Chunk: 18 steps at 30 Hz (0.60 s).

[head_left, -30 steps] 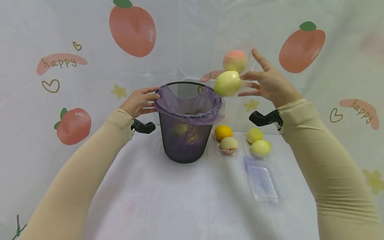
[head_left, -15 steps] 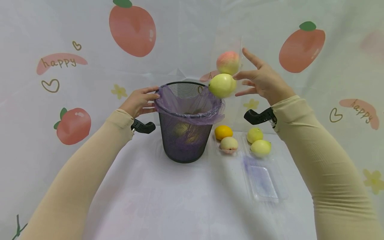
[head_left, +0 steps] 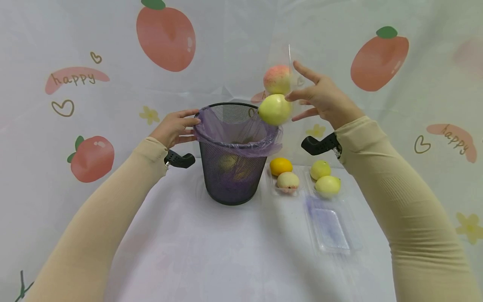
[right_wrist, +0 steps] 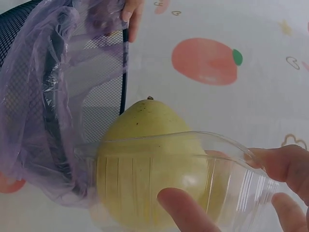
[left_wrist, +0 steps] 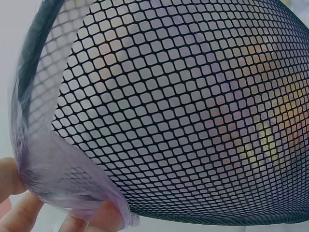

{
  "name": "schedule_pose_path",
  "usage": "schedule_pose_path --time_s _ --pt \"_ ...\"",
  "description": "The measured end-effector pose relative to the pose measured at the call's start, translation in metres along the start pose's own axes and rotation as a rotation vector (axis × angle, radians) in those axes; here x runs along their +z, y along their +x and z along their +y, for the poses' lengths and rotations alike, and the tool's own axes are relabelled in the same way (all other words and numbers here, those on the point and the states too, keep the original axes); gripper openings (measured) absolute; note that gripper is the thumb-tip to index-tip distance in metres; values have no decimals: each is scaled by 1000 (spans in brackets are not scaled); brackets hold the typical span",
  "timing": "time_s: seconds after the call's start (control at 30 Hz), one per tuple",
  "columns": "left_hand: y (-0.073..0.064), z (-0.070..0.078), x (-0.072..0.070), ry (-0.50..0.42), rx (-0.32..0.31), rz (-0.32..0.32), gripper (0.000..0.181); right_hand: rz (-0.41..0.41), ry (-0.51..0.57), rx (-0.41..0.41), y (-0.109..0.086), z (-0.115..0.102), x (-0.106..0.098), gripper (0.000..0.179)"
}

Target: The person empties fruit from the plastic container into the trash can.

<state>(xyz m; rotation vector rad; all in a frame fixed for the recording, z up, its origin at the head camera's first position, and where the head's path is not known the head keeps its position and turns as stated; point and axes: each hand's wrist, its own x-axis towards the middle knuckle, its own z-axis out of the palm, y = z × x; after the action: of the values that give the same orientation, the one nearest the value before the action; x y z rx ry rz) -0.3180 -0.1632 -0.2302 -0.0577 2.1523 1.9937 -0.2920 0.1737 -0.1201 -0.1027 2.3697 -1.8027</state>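
My left hand (head_left: 175, 128) grips the rim of a black mesh wastebasket (head_left: 234, 180) on its left side, with fingers over the purple bag (left_wrist: 72, 179) that lines it. In my right hand (head_left: 326, 100) is a clear plastic tray (right_wrist: 239, 186), pinched by its side and tipped up at the basket's right rim. A pink-and-yellow peach (head_left: 277, 79) sits in the tray above a yellow-green, pear-like fruit (head_left: 275, 109). The stem end of that fruit (right_wrist: 149, 123) points toward the basket's opening. Blurred yellow and orange shapes show through the mesh.
Right of the basket, an orange fruit (head_left: 281, 166) and a pale peach (head_left: 288, 181) lie in one clear tray. Two yellow-green fruits (head_left: 328, 186) lie in another. A clear tray with a purple tint (head_left: 331, 228) lies nearer on the white table.
My right hand has moved left with the tray and its two fruits, bringing them to the basket's right rim. The left hand and the basket have stayed in place.
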Motion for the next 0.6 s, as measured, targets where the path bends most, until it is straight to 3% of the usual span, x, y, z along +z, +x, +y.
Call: schedule_pose_path --time_s 0.6 --pt "-1 1 -1 -1 2 -9 55 9 -50 -11 1 -4 10 85"
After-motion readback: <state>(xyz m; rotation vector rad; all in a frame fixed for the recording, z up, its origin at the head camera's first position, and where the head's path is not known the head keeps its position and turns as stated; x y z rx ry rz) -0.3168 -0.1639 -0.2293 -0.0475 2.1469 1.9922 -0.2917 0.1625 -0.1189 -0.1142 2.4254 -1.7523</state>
